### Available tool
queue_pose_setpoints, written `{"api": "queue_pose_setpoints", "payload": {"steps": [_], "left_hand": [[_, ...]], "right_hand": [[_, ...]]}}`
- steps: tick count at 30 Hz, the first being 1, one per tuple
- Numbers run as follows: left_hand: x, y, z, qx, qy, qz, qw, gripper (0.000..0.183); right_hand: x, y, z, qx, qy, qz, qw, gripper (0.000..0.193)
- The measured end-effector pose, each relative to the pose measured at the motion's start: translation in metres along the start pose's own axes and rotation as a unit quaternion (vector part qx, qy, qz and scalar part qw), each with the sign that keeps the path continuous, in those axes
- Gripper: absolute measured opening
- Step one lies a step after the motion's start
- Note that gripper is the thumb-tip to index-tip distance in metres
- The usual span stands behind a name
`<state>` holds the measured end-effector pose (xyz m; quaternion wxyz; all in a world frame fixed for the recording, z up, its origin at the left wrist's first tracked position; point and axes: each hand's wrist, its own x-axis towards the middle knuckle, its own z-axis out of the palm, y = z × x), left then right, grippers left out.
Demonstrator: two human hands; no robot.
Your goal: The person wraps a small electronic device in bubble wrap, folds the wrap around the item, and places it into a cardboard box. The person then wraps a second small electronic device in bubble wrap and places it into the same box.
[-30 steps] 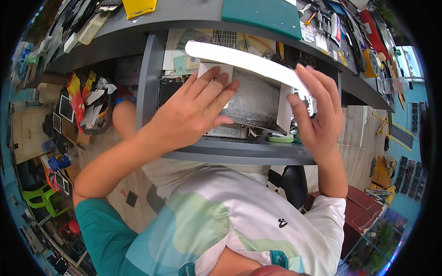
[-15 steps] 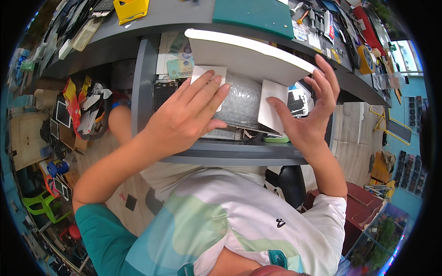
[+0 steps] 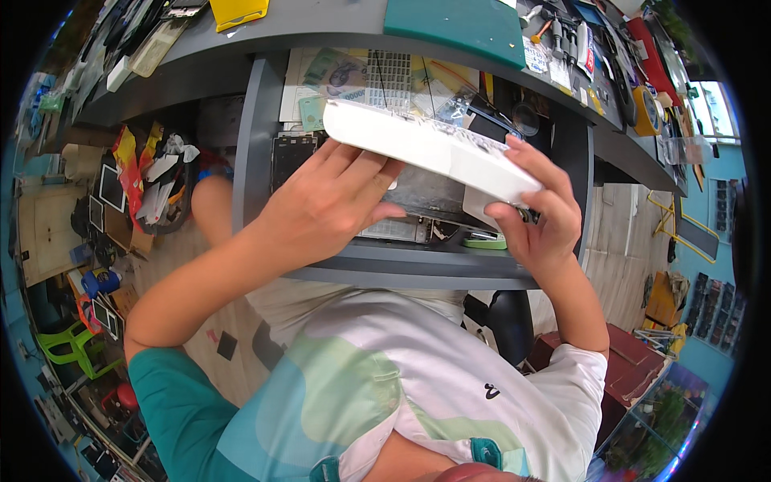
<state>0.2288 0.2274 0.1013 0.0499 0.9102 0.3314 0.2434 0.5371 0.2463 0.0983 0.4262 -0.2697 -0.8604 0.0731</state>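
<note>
I hold a flat white slab-shaped device (image 3: pixel 426 145) edge-on in front of me, tilted down to the right. My left hand (image 3: pixel 321 209) grips its underside near the left end, fingers spread along it. My right hand (image 3: pixel 534 217) grips its right end, thumb under and fingers over the top. Its lower face is mostly hidden by my hands. It hangs above an open grey drawer (image 3: pixel 401 261) under the desk.
A grey desk (image 3: pixel 321 24) carries a green cutting mat (image 3: pixel 454 20), a yellow object (image 3: pixel 239 10) and hand tools (image 3: pixel 562 32) at the right. Papers and small parts lie in the drawer. A bin with wrappers (image 3: pixel 157 177) and a green stool (image 3: pixel 68 349) stand on the floor at left.
The white device has been tipped up from lying flat toward edge-on and raised closer to me. My right hand slid from its side to gripping its right end.
</note>
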Motion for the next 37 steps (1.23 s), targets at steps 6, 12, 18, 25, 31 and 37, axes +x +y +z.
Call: {"api": "queue_pose_setpoints", "payload": {"steps": [6,12,18,25,31,37], "left_hand": [[-0.008,-0.004,0.009,0.006,0.019,0.007,1.0,0.046],[-0.026,-0.017,-0.005,-0.076,-0.015,-0.036,0.996,0.042],[-0.055,-0.037,-0.019,-0.118,0.129,-0.087,0.981,0.048],[-0.028,-0.039,-0.021,-0.074,0.048,0.062,0.994,0.057],[-0.026,-0.045,-0.018,-0.143,0.033,0.083,0.986,0.05],[-0.028,-0.045,-0.018,-0.149,0.03,0.068,0.986,0.047]], "right_hand": [[-0.005,-0.018,0.001,-0.068,-0.043,-0.011,0.997,0.042],[-0.004,-0.024,-0.002,-0.117,-0.092,0.009,0.989,0.055],[-0.003,-0.027,-0.002,-0.106,-0.103,0.024,0.989,0.051],[-0.002,-0.026,-0.004,-0.098,-0.131,0.024,0.986,0.05],[0.001,-0.026,-0.004,-0.086,-0.14,0.035,0.986,0.048],[-0.002,-0.022,-0.007,-0.066,-0.14,0.055,0.986,0.046]]}}
